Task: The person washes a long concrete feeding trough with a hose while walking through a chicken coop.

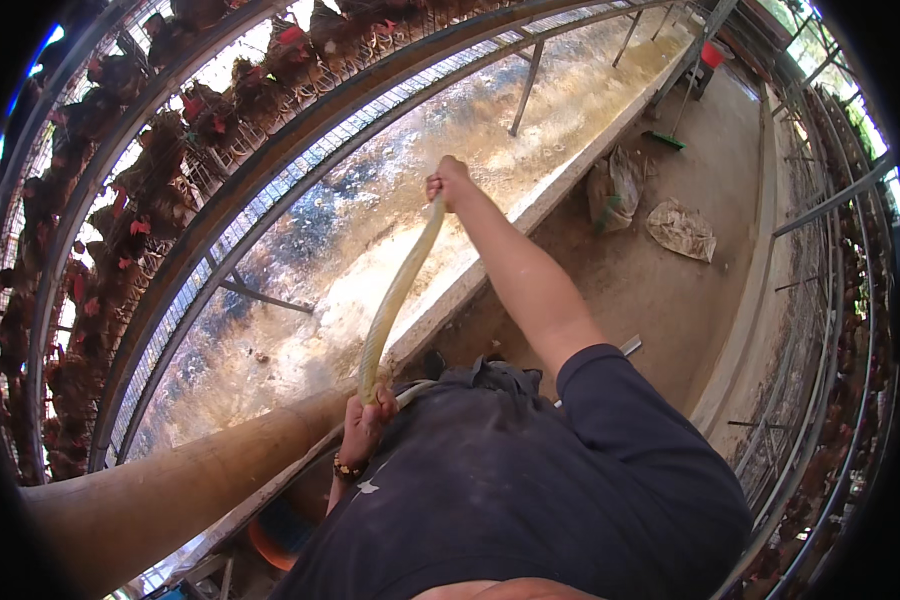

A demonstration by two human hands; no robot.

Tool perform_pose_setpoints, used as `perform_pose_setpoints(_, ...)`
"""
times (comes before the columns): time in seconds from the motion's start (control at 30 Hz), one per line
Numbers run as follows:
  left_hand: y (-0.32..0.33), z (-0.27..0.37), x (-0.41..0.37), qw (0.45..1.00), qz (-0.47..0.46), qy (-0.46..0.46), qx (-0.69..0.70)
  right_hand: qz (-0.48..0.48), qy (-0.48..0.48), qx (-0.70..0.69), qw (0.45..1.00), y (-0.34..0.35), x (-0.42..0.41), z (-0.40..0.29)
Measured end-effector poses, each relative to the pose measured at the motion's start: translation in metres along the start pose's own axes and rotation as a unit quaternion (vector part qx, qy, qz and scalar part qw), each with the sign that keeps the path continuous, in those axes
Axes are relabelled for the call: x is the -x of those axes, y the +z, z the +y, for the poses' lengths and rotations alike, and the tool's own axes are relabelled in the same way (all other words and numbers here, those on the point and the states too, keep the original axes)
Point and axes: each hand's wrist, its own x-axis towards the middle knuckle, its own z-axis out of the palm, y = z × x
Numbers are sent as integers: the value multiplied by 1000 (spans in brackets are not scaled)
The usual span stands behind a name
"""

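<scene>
A yellowish, translucent ribbed hose (405, 285) runs between both of my hands. My right hand (450, 181), arm stretched out ahead, grips the hose at its far end over the pale, wet-looking ground. Close to my dark shirt, my left hand (367, 424) is wrapped around the lower stretch of hose. A beaded bracelet (346, 469) circles that wrist. More hose (416, 391) passes from the left hand against my body, and its further course is hidden. I cannot make out any water at the hose's end.
Brown chickens (157, 165) stand in wire cages at left, above a long feed trough (270, 139). A thick pole (195, 480) slants across the lower left. A concrete ledge (547, 191) borders the walkway, where sacks (682, 229) and a green broom (666, 140) lie. More cages (855, 300) line the right.
</scene>
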Motion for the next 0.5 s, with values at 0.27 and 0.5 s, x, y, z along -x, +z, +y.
perform_pose_setpoints(0.27, -1, 3, 17, 999, -20, 11, -36, -37, 40, -36, 998, 48, 15, 88)
perform_pose_setpoints(0.5, -9, 1, 21, 999, -14, -1, -38, -31, -7, -24, 999, 62, 26, 86)
